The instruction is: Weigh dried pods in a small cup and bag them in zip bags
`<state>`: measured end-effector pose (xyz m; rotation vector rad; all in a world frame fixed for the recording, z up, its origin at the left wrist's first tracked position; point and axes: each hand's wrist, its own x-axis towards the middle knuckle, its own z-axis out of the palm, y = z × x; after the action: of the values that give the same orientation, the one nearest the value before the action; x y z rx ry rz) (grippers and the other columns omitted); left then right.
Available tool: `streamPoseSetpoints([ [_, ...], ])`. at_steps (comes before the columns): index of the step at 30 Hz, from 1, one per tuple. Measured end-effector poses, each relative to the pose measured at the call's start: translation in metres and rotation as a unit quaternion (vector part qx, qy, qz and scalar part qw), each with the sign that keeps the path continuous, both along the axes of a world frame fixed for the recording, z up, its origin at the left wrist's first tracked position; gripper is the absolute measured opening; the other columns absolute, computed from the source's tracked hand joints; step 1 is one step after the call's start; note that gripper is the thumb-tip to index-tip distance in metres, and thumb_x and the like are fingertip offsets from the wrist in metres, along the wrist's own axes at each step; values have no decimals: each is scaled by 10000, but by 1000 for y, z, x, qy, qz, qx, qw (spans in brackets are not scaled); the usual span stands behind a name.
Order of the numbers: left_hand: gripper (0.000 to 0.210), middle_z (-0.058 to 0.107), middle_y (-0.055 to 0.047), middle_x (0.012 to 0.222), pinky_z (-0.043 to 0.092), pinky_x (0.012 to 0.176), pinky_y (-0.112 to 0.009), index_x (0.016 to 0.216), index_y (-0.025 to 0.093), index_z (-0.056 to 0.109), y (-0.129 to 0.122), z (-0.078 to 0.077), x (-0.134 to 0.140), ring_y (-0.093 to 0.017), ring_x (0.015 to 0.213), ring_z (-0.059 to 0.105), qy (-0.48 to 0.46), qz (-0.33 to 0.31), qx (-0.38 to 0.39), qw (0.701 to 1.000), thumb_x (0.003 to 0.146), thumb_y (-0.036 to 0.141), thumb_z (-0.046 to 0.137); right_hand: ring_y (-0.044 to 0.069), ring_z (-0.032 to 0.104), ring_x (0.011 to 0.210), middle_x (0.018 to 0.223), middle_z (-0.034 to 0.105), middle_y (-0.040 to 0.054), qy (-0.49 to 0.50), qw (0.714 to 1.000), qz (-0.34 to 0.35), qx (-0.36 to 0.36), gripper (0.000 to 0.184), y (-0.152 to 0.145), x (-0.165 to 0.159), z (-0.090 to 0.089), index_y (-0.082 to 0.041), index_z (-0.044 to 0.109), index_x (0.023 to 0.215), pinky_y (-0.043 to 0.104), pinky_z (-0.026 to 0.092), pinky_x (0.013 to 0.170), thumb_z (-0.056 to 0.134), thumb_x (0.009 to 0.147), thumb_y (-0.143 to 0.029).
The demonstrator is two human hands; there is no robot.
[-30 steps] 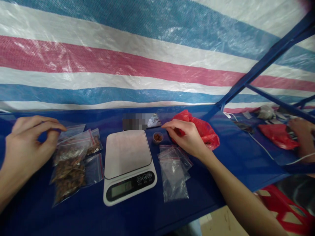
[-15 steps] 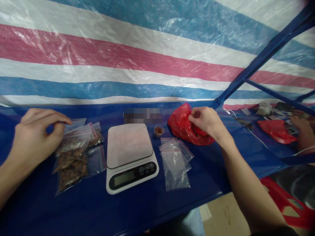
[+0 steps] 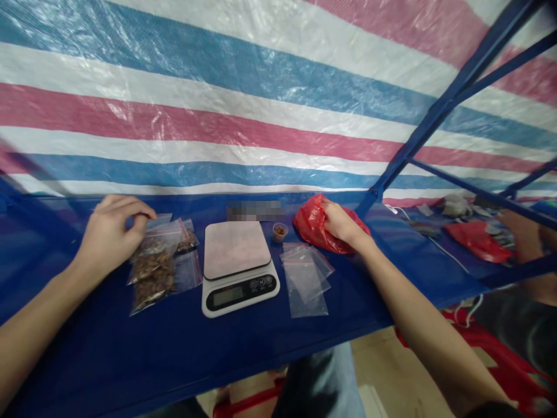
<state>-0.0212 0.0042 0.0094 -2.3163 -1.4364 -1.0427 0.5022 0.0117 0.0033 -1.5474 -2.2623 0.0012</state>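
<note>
Right hand (image 3: 342, 223) now deeper in red bag (image 3: 308, 225), grip hidden, left hand (image 3: 112, 231) curled, pinch unclear, "M" on scale (image 3: 237, 248)

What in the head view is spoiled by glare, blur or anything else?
In the head view, glare streaks the striped tarp and glints off the red plastic bag; a pixelated patch lies behind the digital kitchen scale, whose readout looks faint; the co-worker's arm at far right looks blurred.
</note>
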Motion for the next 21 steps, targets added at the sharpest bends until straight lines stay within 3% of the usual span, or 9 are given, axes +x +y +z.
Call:
streamPoseSetpoints([
  [6,222,730,-90,882,465,972,-516,757,287,685,-8,5,9,-298,987,613,-35,8,-33,999,785,257,466,251,720,862,928,780,112,13,1000,-2,11,358,-1,-1,4,-187,677,806,310,539,835,481,663,77],
  [12,209,734,-77,858,466,949,-500,734,289,687,-9,7,14,-278,957,612,-42,9,-38,998,766,261,482,251,703,863,932,760,116,40,995,-17,87,261,-8,-1,23,-170,735,867,340,520,839,513,841,-35],
  [18,210,728,-67,857,470,944,-496,749,254,694,-8,7,15,-269,953,606,-29,-5,-43,999,741,278,486,236,697,836,962,752,92,157,956,-61,238,137,-29,-16,50,-176,762,985,372,548,828,640,927,-202],
  [21,233,738,-67,846,476,938,-476,738,246,704,-6,6,15,-280,947,615,-21,-2,-45,999,784,287,479,221,698,841,957,755,66,226,946,-4,235,87,-41,-44,50,-204,758,992,364,564,830,698,935,-233],
])
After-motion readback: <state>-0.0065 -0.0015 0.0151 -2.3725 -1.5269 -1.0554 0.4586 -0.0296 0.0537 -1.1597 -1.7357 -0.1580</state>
